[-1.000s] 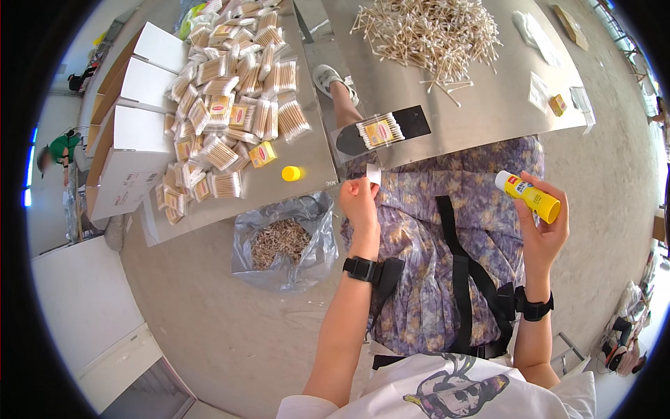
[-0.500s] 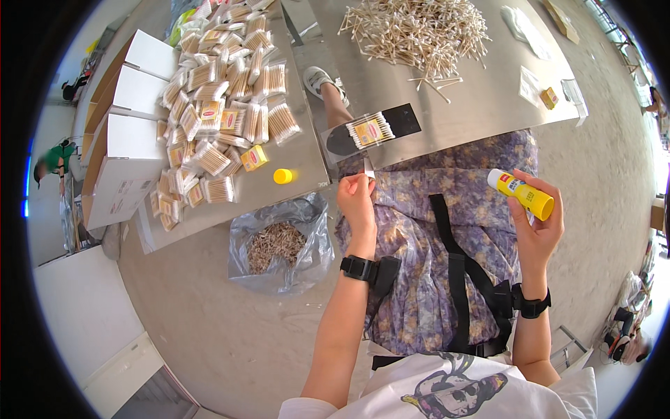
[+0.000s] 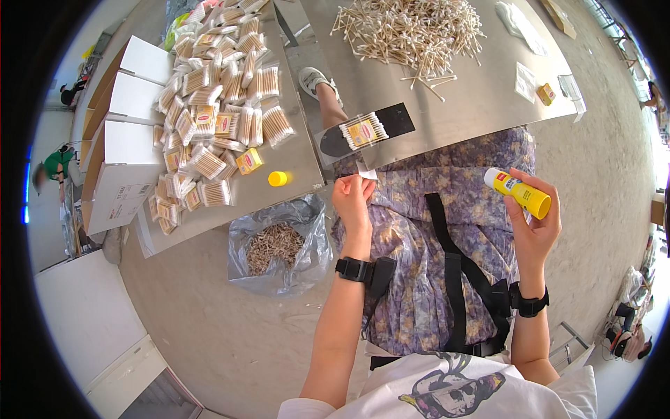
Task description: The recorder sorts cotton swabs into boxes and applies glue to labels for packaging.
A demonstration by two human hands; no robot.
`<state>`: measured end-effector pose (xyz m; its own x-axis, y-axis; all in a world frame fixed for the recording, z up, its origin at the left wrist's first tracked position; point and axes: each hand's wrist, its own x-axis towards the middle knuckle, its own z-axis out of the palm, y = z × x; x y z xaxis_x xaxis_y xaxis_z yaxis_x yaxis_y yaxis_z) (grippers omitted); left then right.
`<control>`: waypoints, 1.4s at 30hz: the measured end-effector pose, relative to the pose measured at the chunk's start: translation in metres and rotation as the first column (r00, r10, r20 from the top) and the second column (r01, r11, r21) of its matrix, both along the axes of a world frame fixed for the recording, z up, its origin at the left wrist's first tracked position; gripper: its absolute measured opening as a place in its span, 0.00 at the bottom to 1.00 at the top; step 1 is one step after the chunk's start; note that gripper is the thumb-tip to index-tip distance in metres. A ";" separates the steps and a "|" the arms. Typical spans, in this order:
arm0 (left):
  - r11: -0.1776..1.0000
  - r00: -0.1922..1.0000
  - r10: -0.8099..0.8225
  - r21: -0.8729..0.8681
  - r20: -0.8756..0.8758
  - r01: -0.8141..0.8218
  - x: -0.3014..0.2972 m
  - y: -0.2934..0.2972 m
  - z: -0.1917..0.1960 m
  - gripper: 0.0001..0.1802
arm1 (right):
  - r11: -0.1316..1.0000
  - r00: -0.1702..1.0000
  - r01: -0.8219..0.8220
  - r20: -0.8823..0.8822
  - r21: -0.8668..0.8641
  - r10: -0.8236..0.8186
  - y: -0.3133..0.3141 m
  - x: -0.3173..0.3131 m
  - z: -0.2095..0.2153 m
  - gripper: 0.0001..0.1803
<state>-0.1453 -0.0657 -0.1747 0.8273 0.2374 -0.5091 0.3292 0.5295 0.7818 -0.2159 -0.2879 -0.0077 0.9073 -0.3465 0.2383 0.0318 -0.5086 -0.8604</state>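
Observation:
My right hand (image 3: pixel 537 213) is wrapped round a yellow glue stick (image 3: pixel 521 193), its white end tilted up to the left. Low over my patterned apron, the fingers of my left hand (image 3: pixel 353 202) pinch a small white slip (image 3: pixel 366 172), probably paper. Just beyond that hand, a row of cotton swabs (image 3: pixel 363 131) with a yellow label lies on a black plate (image 3: pixel 398 120) at the table's near edge. A yellow cap (image 3: pixel 278 179) stands on the left table, apart from the glue stick.
Bagged cotton swabs (image 3: pixel 230 105) heap on the left table beside white cartons (image 3: pixel 132 150). Loose swabs (image 3: pixel 412 35) pile on the right table (image 3: pixel 481 105), with a small yellow stack of labels (image 3: pixel 546 93) at its corner. A clear plastic bag (image 3: pixel 317 262) holding swabs sits on the floor.
The white slip in my left hand has turned and shows more of its surface. The glue stick stays in my right hand. The whole view has shifted slightly.

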 end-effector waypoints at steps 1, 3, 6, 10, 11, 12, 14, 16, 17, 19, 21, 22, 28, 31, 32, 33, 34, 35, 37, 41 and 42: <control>1.000 1.000 0.001 0.001 0.000 -0.001 0.000 0.000 -0.001 0.07 | 1.000 1.000 0.002 -0.002 0.007 -0.002 0.000 0.000 0.000 0.17; 1.000 1.000 -0.004 -0.011 -0.016 0.004 0.001 0.000 -0.001 0.07 | 1.000 1.000 0.007 -0.004 0.013 -0.006 0.000 0.000 0.000 0.17; 0.997 0.996 0.040 -0.068 -0.077 -0.045 0.000 -0.004 0.002 0.07 | 1.000 1.000 0.008 -0.003 0.022 -0.008 -0.002 -0.001 0.000 0.17; 0.976 0.984 0.154 -0.138 -0.093 -0.166 -0.002 -0.014 -0.003 0.07 | 1.000 1.000 0.018 -0.011 0.009 -0.018 -0.001 -0.001 -0.001 0.17; 0.969 0.978 0.189 -0.141 -0.091 -0.201 -0.002 -0.018 -0.002 0.07 | 1.000 1.000 0.020 -0.011 0.007 -0.020 -0.001 -0.001 0.000 0.17; 0.961 0.970 0.224 -0.144 -0.090 -0.235 -0.002 -0.020 -0.002 0.07 | 1.000 1.000 0.020 -0.012 0.006 -0.020 -0.001 -0.001 0.000 0.17; 0.960 0.970 0.230 -0.147 -0.084 -0.240 -0.002 -0.024 -0.002 0.07 | 1.000 1.000 0.015 -0.007 0.019 -0.015 -0.002 -0.001 0.000 0.17; 0.958 0.969 0.236 -0.151 -0.076 -0.246 -0.002 -0.025 -0.002 0.07 | 1.000 1.000 0.017 -0.006 0.017 -0.016 -0.002 -0.001 0.000 0.17; 0.958 0.970 0.234 -0.154 -0.065 -0.242 -0.002 -0.025 -0.002 0.06 | 1.000 1.000 0.020 -0.003 0.015 -0.020 -0.003 -0.001 0.000 0.17; 0.959 0.971 0.233 -0.157 -0.051 -0.238 -0.001 -0.025 -0.003 0.06 | 1.000 1.000 0.019 -0.003 0.013 -0.019 -0.003 -0.002 0.000 0.17; 0.965 0.974 0.222 -0.132 -0.046 -0.226 -0.002 -0.024 -0.003 0.06 | 1.000 1.000 0.020 -0.006 0.011 -0.020 -0.003 -0.002 0.000 0.17; 0.965 0.974 0.222 -0.132 -0.046 -0.226 -0.002 -0.023 -0.002 0.06 | 1.000 1.000 0.020 -0.004 0.010 -0.020 -0.003 -0.001 0.000 0.17; 0.975 0.982 0.168 -0.131 -0.091 -0.179 -0.002 -0.020 0.005 0.08 | 1.000 1.000 0.013 0.009 -0.023 -0.012 -0.006 -0.001 -0.002 0.17; 0.969 0.983 0.168 -0.169 -0.077 -0.179 -0.003 -0.016 0.002 0.10 | 0.999 1.000 0.009 0.007 -0.035 -0.008 -0.005 -0.001 -0.001 0.17; 0.961 0.984 0.168 -0.212 -0.051 -0.175 -0.004 -0.014 0.002 0.11 | 0.999 1.000 0.010 0.004 -0.043 -0.010 -0.005 0.000 -0.001 0.17; 0.952 0.985 0.169 -0.254 -0.025 -0.170 -0.004 -0.014 0.001 0.13 | 0.999 1.000 0.010 0.004 -0.043 -0.010 -0.004 0.000 -0.001 0.17; 0.952 0.985 0.169 -0.254 -0.025 -0.170 -0.005 -0.015 0.000 0.13 | 0.999 1.000 0.011 0.002 -0.035 -0.010 -0.004 -0.001 -0.002 0.17; 0.983 0.993 0.116 -0.139 -0.011 -0.117 -0.005 -0.017 0.002 0.14 | 1.000 1.000 0.012 -0.001 -0.029 -0.012 -0.004 -0.001 -0.002 0.17; 0.998 0.998 0.060 -0.022 -0.003 -0.060 -0.005 -0.020 0.003 0.16 | 1.000 1.000 0.010 0.004 -0.026 -0.010 -0.005 0.000 -0.001 0.17; 0.989 0.998 0.014 0.149 0.061 -0.023 -0.004 -0.021 -0.002 0.19 | 0.999 1.000 0.009 0.005 -0.037 -0.009 -0.003 0.000 0.000 0.17; 0.983 0.996 0.022 0.177 0.084 -0.037 -0.004 -0.021 -0.003 0.21 | 0.999 1.000 0.009 0.006 -0.037 -0.009 -0.003 0.000 0.000 0.17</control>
<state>-0.1491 -0.0868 -0.1772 0.8553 0.3433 -0.3880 0.2473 0.3876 0.8880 -0.2158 -0.2909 -0.0078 0.9029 -0.3454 0.2559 0.0318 -0.5400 -0.8411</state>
